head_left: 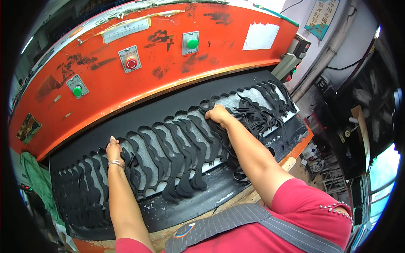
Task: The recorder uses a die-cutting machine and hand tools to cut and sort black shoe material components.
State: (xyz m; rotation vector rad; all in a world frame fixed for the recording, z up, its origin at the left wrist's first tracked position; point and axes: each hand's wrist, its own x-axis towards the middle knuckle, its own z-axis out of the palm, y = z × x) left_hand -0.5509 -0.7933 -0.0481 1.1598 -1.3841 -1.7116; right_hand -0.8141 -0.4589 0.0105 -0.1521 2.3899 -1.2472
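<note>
Wavy black strips [185,135], apparently soft foam or rubber offcuts, lie side by side across a long pale grey board [173,158]. Their near ends droop past its near edge. At the board's far edge, my right hand [218,115] is closed on some black strips, with a loose tangle of strips [255,116] to its right. Farther left along that same edge, my left hand [113,151] has its fingers drawn together at the strip ends. Its grip is partly hidden, so what it pinches is unclear. A metal bangle [116,162] circles my left wrist.
Beyond the board rises an orange-red machine front [160,63] with two green buttons, one of them here [192,44], and a red button [131,63]. The board rests on a black bed [215,189] with a wooden front edge. Green cloth [38,181] hangs at the left.
</note>
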